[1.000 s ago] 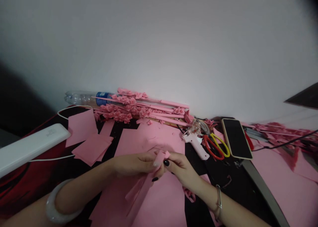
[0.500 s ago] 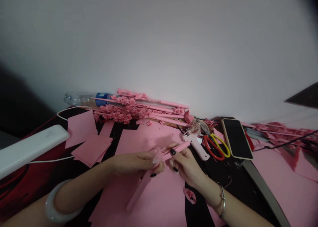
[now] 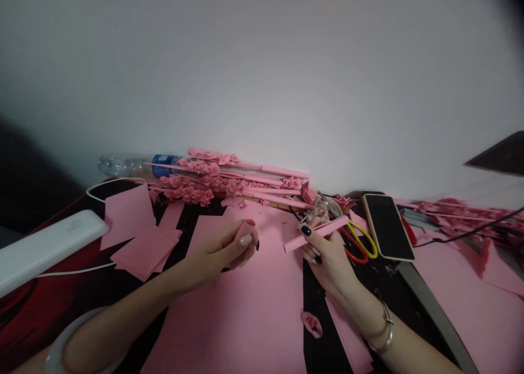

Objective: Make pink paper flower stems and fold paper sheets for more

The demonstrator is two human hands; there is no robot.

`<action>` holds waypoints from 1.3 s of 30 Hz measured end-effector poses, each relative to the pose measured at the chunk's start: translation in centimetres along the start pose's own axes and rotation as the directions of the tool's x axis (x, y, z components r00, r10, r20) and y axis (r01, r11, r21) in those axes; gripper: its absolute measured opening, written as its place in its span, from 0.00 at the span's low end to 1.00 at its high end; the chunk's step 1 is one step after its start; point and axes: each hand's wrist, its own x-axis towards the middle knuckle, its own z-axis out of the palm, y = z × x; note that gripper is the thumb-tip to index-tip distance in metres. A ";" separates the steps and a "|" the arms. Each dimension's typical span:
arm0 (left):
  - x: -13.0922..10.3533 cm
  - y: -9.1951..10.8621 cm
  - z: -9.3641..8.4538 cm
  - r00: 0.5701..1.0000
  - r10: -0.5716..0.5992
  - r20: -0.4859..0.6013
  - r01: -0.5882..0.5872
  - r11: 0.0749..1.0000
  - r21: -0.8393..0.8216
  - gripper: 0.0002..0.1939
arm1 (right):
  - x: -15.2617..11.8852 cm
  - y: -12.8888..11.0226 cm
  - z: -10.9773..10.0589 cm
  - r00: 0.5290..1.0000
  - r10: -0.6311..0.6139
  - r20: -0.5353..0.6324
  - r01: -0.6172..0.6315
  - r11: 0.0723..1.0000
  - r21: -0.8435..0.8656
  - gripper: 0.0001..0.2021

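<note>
My left hand [image 3: 231, 248] is closed with a small piece of pink paper [image 3: 245, 229] between thumb and fingers, above the large pink sheet [image 3: 245, 314]. To its right, my right hand [image 3: 327, 254] grips a thin pink paper tube [image 3: 317, 235], its left end tilted down. The two hands are apart. A small pink paper curl [image 3: 311, 324] lies below the right hand. The glue gun near the right hand is mostly hidden behind it and the tube.
Pink paper flower stems [image 3: 229, 183] lie along the wall beside a plastic bottle [image 3: 131, 165]. Square pink papers [image 3: 145, 248] and a white device [image 3: 53, 245] are at the left. Scissors [image 3: 364, 240] and a phone [image 3: 388, 226] are at the right.
My hands have moved apart. The thin tube has shifted right with my right hand, and the long pink piece that slanted down below my left hand no longer shows there.
</note>
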 end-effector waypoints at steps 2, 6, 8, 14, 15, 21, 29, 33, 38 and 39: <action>-0.3 0.3 0.1 0.991 0.130 -0.024 -0.121 0.964 0.236 0.17 | -0.3 -0.6 0.5 0.999 -0.001 0.054 0.000 1.000 0.016 0.18; -0.3 0.3 0.4 0.968 0.228 0.102 -0.243 0.767 0.593 0.17 | -1.1 -1.6 1.2 0.991 0.030 0.132 -0.035 0.999 0.034 0.17; -0.2 0.1 0.6 0.973 0.195 0.122 -0.225 0.698 0.679 0.16 | -1.5 -1.8 1.4 0.987 0.036 0.157 -0.040 0.999 0.021 0.16; 0.0 -0.8 1.1 0.976 0.176 0.127 -0.207 0.580 0.788 0.14 | -2.2 -1.6 1.2 0.978 0.073 0.193 -0.045 0.988 -0.148 0.09; 0.0 -0.9 1.1 0.976 0.176 0.127 -0.206 0.568 0.797 0.13 | -2.3 -1.6 1.2 0.976 0.086 0.198 -0.049 0.982 -0.184 0.09; 0.0 -0.7 1.2 0.980 0.164 0.112 -0.187 0.572 0.799 0.11 | -2.1 -1.6 1.2 0.975 0.120 0.186 -0.070 0.964 -0.256 0.10; -0.1 -1.1 1.1 0.966 0.190 0.174 -0.250 0.530 0.811 0.10 | -2.1 -1.1 1.2 0.961 0.195 0.197 -0.152 0.966 -0.211 0.10; 0.0 -1.5 1.0 0.960 0.181 0.211 -0.274 0.479 0.834 0.12 | -2.2 -1.1 1.2 0.953 0.212 0.215 -0.165 0.962 -0.217 0.10; 0.0 -1.7 1.1 0.961 0.158 0.227 -0.272 0.387 0.881 0.14 | -2.2 -1.5 1.3 0.951 0.224 0.213 -0.173 0.957 -0.233 0.10; 0.0 -1.7 1.1 0.960 0.160 0.230 -0.275 0.375 0.885 0.14 | -2.2 -1.5 1.4 0.952 0.224 0.209 -0.171 0.954 -0.244 0.10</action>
